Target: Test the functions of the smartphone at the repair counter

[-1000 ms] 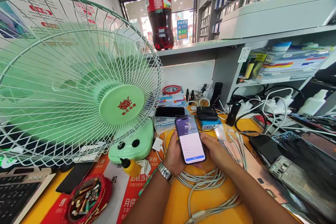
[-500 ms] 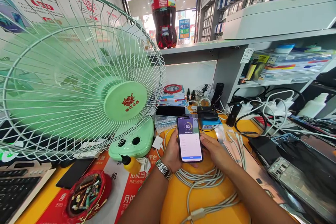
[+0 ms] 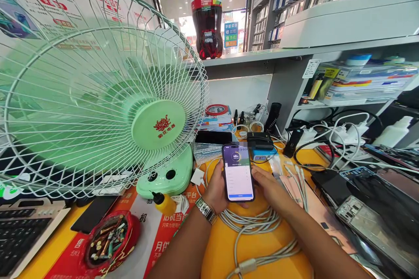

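A lit smartphone (image 3: 238, 178) stands tilted toward me between my two hands; its screen has a purple top with a percentage dial and a white list below. My left hand (image 3: 216, 189) is closed round the phone's left edge, with a metal watch (image 3: 206, 210) on its wrist. On the other edge my right hand (image 3: 263, 183) grips the phone, thumb along the side. Fingers behind the phone are mostly hidden. Beneath the hands lies a coiled grey cable (image 3: 252, 222) on the yellow table (image 3: 262, 257).
A green fan (image 3: 159, 124) fills the left side. In front of it are a yellow bottle (image 3: 163, 202) and a red bowl of small cylinders (image 3: 109, 239). A cola bottle (image 3: 207, 13) stands on the shelf. Phone parts (image 3: 363, 218) and cables crowd the right.
The percentage on the phone's screen has risen from about 43 to 48. Both hands keep their hold; the camera view has shifted slightly.
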`<state>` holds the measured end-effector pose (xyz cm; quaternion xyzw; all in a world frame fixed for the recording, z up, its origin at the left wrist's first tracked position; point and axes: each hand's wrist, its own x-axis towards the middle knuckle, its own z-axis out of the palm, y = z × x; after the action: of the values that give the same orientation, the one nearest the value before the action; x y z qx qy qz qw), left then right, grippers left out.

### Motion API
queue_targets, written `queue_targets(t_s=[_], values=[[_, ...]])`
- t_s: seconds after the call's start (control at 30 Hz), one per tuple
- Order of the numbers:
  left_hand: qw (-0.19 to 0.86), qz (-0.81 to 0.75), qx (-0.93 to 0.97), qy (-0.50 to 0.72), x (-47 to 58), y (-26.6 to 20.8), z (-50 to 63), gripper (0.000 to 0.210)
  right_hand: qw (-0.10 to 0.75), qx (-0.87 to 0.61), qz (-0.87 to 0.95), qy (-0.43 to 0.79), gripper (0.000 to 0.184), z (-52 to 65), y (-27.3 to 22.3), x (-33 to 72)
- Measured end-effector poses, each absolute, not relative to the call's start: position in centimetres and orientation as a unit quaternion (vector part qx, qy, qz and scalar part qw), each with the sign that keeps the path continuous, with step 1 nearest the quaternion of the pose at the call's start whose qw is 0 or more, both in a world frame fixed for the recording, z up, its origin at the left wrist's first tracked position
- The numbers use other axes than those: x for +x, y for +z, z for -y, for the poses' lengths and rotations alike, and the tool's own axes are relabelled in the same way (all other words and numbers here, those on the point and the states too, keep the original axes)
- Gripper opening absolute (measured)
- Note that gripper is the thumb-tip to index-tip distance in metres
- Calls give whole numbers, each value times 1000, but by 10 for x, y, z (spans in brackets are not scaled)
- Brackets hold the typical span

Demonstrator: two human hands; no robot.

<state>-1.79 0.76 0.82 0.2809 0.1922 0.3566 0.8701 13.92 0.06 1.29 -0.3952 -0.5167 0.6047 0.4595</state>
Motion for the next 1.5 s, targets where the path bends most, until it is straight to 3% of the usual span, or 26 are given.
queue_targets(t_s=[0.63, 1.17, 1.5], values=[[850, -237, 274, 384, -17, 12, -7, 75, 466, -399, 516, 598, 31, -2, 13, 138], [855, -227, 274, 378, -14, 16, -4, 71, 473, -379, 503, 616, 22, -2, 15, 138], [811, -269, 260, 450, -7, 14, -3, 53, 508, -390, 465, 611, 26, -9, 7, 140]])
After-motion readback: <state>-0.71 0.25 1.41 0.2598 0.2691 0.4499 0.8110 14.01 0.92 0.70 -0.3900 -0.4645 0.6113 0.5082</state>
